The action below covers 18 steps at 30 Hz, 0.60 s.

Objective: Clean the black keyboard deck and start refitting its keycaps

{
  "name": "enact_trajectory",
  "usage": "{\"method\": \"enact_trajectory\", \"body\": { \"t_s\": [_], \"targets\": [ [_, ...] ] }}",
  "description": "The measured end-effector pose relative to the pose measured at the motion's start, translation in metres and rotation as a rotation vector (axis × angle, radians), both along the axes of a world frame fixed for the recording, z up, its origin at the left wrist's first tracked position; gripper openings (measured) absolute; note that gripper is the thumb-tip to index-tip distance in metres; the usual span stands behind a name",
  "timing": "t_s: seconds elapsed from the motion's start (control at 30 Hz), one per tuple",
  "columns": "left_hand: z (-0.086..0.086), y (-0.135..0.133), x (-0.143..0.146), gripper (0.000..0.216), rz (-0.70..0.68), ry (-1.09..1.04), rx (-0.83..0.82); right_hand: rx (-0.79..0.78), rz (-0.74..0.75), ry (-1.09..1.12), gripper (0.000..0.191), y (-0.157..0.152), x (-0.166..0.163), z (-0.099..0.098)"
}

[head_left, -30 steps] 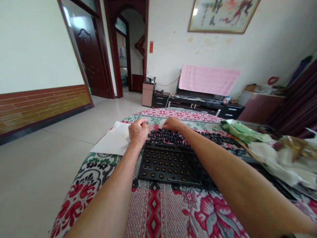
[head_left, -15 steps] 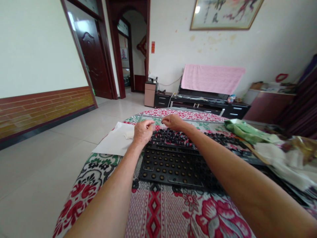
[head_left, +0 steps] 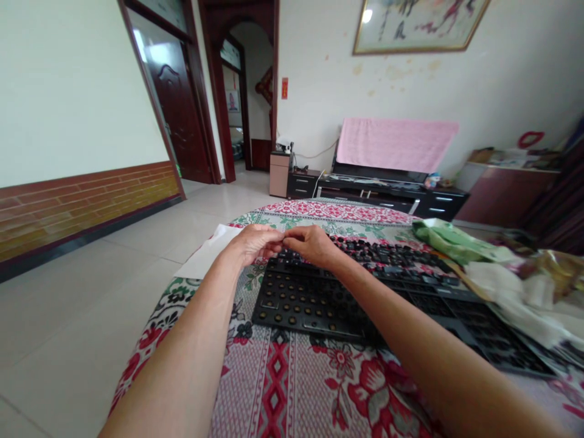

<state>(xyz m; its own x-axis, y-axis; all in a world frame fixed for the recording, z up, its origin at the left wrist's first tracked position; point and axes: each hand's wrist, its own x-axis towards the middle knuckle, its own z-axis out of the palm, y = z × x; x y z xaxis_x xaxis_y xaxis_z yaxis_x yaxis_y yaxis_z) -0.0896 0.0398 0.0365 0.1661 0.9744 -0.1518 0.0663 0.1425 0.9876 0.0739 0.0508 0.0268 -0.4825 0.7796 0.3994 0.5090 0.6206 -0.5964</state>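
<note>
My left hand (head_left: pixel 255 243) and my right hand (head_left: pixel 310 244) meet fingertip to fingertip above the far left part of a black keyboard. The right fingers are pinched on a small black keycap, mostly hidden between the fingertips. The left fingers are bent together against it; what they hold is hidden. Beneath the hands lies the black keyboard base (head_left: pixel 296 298), its key positions on the left bare of caps. Many loose black keycaps (head_left: pixel 387 252) are spread beyond it on the tablecloth. A white sheet of paper (head_left: pixel 201 258) lies left of my left hand.
The table wears a patterned tablecloth (head_left: pixel 292 389). At the right lie a green plastic bag (head_left: pixel 456 237) and crumpled white cloth or plastic (head_left: pixel 511 298). A low black cabinet (head_left: pixel 440 204) and a screen under a pink towel (head_left: pixel 396 143) stand beyond the table.
My hands, apart before with the black keycap in the right fingers, have come together. The left hand has turned and shifted left, now covering the small white piece on the paper.
</note>
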Motion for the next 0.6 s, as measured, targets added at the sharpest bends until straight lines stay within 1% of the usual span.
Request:
{"method": "enact_trajectory", "body": {
  "t_s": [0.1,0.17,0.23,0.3,0.43,0.53,0.6],
  "targets": [
    [0.005,-0.003,0.000,0.009,-0.018,0.077,-0.035,-0.017,-0.018,0.042,0.022,-0.006,-0.002,-0.009],
    [0.007,-0.003,0.001,0.008,-0.021,0.135,-0.033,-0.038,-0.065,0.057,0.021,-0.009,-0.004,-0.013],
    [0.009,-0.004,0.002,0.007,-0.023,0.170,-0.026,-0.060,-0.125,0.072,0.021,-0.012,-0.005,-0.014],
    [0.010,-0.004,0.002,0.005,-0.033,0.197,-0.025,-0.077,-0.152,0.077,0.020,-0.015,-0.006,-0.014],
    [0.011,-0.008,-0.007,0.007,-0.076,0.317,-0.045,-0.066,-0.117,0.021,0.015,-0.021,-0.010,-0.013],
    [0.010,-0.008,-0.016,0.008,-0.110,0.437,-0.055,-0.017,-0.112,-0.032,0.015,-0.025,-0.016,-0.015],
    [0.007,-0.007,-0.021,0.009,-0.151,0.482,-0.067,-0.023,-0.118,-0.051,0.016,-0.026,-0.019,-0.018]
  ]
}}
